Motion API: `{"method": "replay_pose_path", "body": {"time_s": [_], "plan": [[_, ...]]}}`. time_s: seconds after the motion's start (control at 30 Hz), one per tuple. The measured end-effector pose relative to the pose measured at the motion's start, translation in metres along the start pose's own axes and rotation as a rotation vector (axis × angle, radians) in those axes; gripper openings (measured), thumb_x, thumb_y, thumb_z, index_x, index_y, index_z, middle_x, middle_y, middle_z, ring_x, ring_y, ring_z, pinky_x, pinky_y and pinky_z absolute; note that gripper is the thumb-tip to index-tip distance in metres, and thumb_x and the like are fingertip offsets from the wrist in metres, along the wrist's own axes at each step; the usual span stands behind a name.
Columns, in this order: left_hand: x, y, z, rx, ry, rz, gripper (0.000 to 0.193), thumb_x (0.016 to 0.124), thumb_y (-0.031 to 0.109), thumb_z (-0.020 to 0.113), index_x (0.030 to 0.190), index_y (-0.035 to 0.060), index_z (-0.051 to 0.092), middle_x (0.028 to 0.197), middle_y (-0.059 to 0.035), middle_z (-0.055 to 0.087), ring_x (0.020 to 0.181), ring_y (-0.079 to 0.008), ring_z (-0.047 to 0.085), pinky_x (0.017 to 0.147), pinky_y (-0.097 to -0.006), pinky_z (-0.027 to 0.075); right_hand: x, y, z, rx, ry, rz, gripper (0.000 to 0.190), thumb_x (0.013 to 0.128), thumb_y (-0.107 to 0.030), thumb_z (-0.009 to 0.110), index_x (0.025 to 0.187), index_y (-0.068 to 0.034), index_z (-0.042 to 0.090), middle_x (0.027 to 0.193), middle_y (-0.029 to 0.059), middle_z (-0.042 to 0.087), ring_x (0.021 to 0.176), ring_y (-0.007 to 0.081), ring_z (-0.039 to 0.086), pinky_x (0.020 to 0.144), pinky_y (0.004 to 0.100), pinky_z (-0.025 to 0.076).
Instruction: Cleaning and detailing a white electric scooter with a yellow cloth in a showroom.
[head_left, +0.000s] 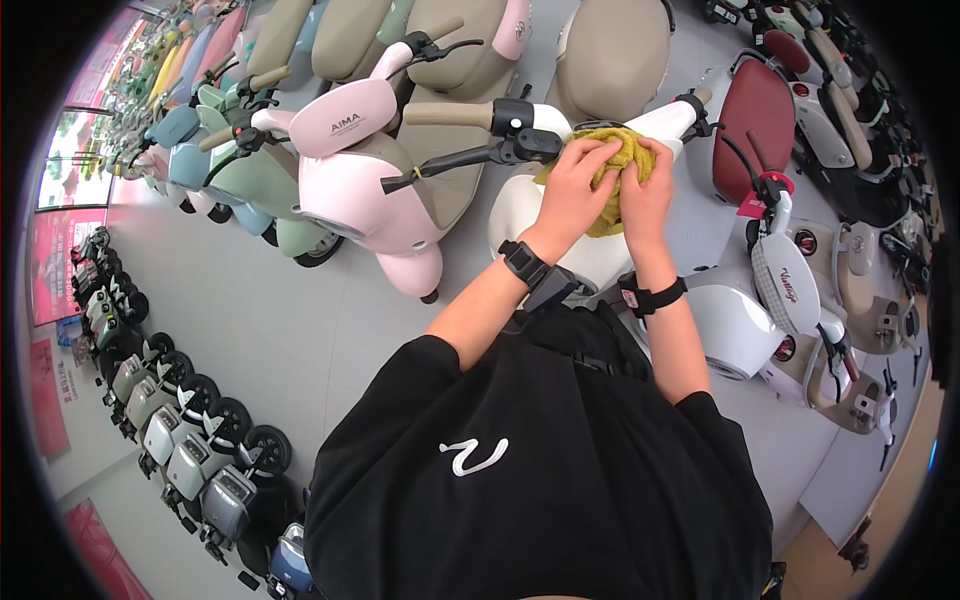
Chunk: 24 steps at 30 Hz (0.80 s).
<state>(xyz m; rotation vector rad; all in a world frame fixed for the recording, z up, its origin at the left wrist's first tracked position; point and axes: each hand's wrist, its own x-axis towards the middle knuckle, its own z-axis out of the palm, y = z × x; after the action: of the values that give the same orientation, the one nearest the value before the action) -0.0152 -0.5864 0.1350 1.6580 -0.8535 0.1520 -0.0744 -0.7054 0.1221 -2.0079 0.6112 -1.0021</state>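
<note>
Both of my hands grip a bunched olive-yellow cloth (626, 161) at the middle of the handlebar of a white electric scooter (521, 206). My left hand (574, 187) is on the cloth's left side, and my right hand (645, 187) is on its right side. Just left of the cloth are the scooter's beige handlebar grip (450, 115) and a black brake lever (450, 163) with a yellow tie around it. The scooter's beige seat (616, 56) lies beyond the handlebar. The cloth hides part of the handlebar's centre.
Close on the left stands a pink AIMA scooter (360, 195), with green and blue ones beyond. At right are a white scooter (731, 322) with a checked front panel and a dark red seat (754, 127). Another row of scooters (199, 465) lines the lower left.
</note>
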Motion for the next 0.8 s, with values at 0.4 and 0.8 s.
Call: {"method": "replay_pose_path", "body": {"time_s": [0.4, 0.8], "plan": [[-0.064, -0.031, 0.022, 0.08, -0.285, -0.142, 0.029, 0.086, 0.004, 0.075, 0.115, 0.0054, 0.073, 0.102, -0.0119, 0.066, 0.088, -0.0305, 0.068, 0.076, -0.037, 0.056, -0.053, 0.056, -0.034, -0.153, -0.275, 0.159, 0.035, 0.086, -0.005, 0.068, 0.12, -0.007, 0.056, 0.106, 0.0197, 0.068, 0.1, 0.0419, 0.068, 0.083, 0.0478, 0.054], [-0.009, -0.004, 0.079, 0.18, -0.176, 0.241, 0.025, 0.085, 0.002, 0.072, 0.11, 0.0055, 0.075, 0.101, -0.011, 0.066, 0.092, -0.0297, 0.066, 0.08, -0.0394, 0.055, -0.013, 0.079, -0.032, -0.058, 0.135, -0.021, 0.031, 0.087, 0.001, 0.062, 0.117, -0.002, 0.058, 0.117, 0.0186, 0.059, 0.112, 0.0396, 0.058, 0.098, 0.0448, 0.048]]}}
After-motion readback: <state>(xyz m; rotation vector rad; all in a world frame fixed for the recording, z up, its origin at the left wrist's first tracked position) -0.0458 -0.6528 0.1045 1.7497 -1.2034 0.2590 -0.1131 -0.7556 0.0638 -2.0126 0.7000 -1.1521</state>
